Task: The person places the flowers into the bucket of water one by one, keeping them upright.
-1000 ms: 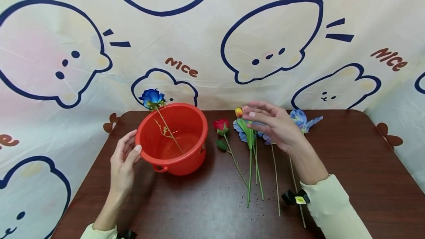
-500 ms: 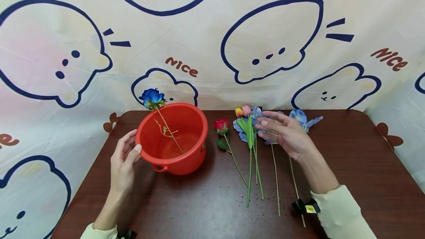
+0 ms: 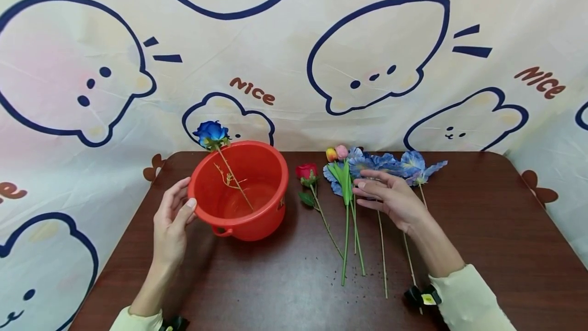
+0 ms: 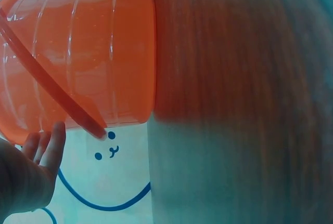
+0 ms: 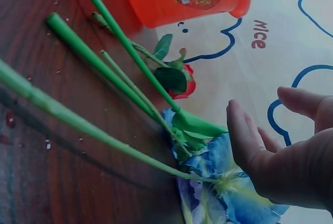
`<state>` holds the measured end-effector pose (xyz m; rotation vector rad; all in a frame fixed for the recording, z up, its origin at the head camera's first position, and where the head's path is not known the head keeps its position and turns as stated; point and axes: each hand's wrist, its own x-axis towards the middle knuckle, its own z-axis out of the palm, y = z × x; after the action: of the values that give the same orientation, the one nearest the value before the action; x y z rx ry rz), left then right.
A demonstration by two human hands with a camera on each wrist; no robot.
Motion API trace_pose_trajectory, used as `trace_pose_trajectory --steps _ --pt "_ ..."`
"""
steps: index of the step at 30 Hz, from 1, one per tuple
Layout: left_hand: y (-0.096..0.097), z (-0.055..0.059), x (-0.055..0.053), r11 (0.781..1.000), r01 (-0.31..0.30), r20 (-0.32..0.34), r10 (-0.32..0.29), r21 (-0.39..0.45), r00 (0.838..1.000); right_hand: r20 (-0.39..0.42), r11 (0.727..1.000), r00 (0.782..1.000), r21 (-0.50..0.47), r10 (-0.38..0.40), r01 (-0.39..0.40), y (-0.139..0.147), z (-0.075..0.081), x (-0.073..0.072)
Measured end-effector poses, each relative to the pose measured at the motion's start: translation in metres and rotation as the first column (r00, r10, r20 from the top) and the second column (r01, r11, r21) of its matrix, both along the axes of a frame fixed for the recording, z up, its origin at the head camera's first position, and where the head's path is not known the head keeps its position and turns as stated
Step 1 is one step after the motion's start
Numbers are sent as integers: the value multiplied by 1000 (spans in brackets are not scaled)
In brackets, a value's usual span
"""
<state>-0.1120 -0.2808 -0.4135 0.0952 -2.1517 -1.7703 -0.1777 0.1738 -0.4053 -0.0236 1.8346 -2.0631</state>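
Observation:
My left hand (image 3: 171, 229) holds the side of a red plastic bucket (image 3: 271, 218), thumb and fingertips at the rim; in the left wrist view, the fingers (image 4: 52, 148) lie against its wall. A blue artificial rose (image 3: 211, 133) leans in the bucket, its bloom above the far left rim. My right hand (image 3: 397, 199) hovers over the artificial flowers, fingers spread and holding nothing. Near its fingertips are green-leaved tulips (image 3: 345, 183) with yellow-orange and pink heads. Blue-petalled flowers (image 3: 415, 165) lie behind the hand, partly hidden by it. A red rose (image 3: 306, 171) lies between bucket and tulips.
The flower stems (image 3: 383, 259) point toward the near side of the brown table (image 3: 257, 285). Small dark specks are scattered around the stem ends. A printed cloth backdrop (image 3: 285, 55) hangs right behind the table's far edge. The bucket's handle (image 4: 47, 81) hangs down its side.
My right hand has drawn back to the right and lower, uncovering the pink tulip and more blue petals. The left hand and bucket have stayed in place.

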Motion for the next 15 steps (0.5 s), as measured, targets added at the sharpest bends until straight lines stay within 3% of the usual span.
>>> trace_pose_trajectory --steps 15 --pt "1 2 0 1000 -5 -12 5 -8 1000 29 997 998 54 49 -50 -6 -14 3"
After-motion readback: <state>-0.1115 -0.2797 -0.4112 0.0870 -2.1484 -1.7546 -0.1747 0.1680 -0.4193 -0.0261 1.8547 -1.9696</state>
